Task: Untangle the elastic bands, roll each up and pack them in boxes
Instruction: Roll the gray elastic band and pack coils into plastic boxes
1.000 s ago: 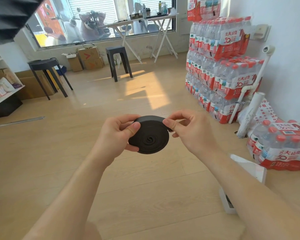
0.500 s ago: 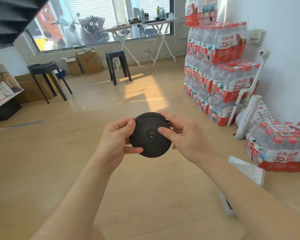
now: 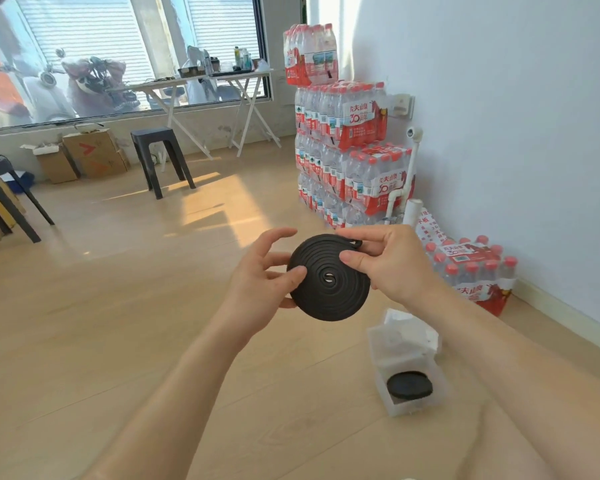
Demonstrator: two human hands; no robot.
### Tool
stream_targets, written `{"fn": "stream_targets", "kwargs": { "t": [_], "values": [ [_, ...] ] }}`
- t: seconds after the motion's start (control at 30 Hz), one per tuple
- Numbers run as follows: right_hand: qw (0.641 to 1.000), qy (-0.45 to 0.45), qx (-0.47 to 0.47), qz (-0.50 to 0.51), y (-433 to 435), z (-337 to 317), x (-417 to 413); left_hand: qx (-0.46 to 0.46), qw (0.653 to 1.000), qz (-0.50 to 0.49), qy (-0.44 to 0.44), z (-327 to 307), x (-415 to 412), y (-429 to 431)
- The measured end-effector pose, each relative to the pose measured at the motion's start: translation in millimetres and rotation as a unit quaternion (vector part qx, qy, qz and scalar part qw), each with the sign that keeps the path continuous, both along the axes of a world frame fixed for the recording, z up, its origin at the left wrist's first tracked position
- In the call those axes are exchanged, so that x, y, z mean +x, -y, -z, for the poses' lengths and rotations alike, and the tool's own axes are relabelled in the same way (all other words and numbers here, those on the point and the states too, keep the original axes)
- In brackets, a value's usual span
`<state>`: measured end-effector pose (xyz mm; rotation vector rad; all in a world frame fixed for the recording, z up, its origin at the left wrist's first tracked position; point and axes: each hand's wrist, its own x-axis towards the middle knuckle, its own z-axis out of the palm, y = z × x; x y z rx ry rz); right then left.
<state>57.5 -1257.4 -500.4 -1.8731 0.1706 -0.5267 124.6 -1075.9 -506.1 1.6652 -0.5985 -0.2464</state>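
A pale wooden plank floor (image 3: 101, 341) fills most of the frame, with a plain white wall (image 3: 516, 116) rising at the right and a wide window with slatted blinds (image 3: 118, 46) across the upper left. Against the wall, in the upper middle, stands a tall stack of shrink-wrapped water-bottle packs with red caps and labels (image 3: 347, 150). A single similar pack (image 3: 471, 268) lies on the floor at the right. Two bare forearms reach up from the bottom edge and meet just right of centre. The left hand (image 3: 257, 282) has its palm turned to the right, its thumb pressed flat on the near face of a black elastic band rolled into a flat spiral disc (image 3: 329, 282). Its lower fingers are curled behind the disc and its upper fingers are spread loosely above the rim. The right hand (image 3: 392, 261) pinches the upper right of the disc, thumb on the near face and fingers curled over and behind the top edge. The disc stands upright between the two hands, its spiral face toward the camera, held in the air above the floor. At the lower right, an open translucent plastic box (image 3: 378, 351) sits on the floor beneath the right forearm. A smaller rolled black band (image 3: 409, 385) lies flat inside it. At the top of the held disc, just beside the right hand's fingers, a small loop of the band's loose end (image 3: 355, 243) sticks out.
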Motion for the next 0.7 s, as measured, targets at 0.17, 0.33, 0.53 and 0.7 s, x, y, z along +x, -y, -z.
{"fn": "stream_targets", "kwargs": {
  "t": [0.17, 0.33, 0.53, 0.7],
  "values": [
    [0.999, -0.020, 0.037, 0.023, 58.0, -6.5, -41.4, -0.002, 0.990, 0.103, -0.098, 3.7, -16.8, 54.5],
    [0.995, -0.051, 0.045, 0.070, 117.7, 21.6, -58.4, -0.013, 0.989, 0.042, -0.140, 26.4, -34.3, 126.9],
    [0.973, -0.112, 0.165, 0.121, 168.0, 85.8, -55.4, -0.003, 0.969, 0.008, -0.248, 84.8, -30.0, 187.9],
    [0.934, -0.197, 0.235, 0.183, 191.0, 181.0, -36.8, 0.087, 0.962, 0.053, -0.254, 165.2, -11.3, 212.6]
  ]
}}
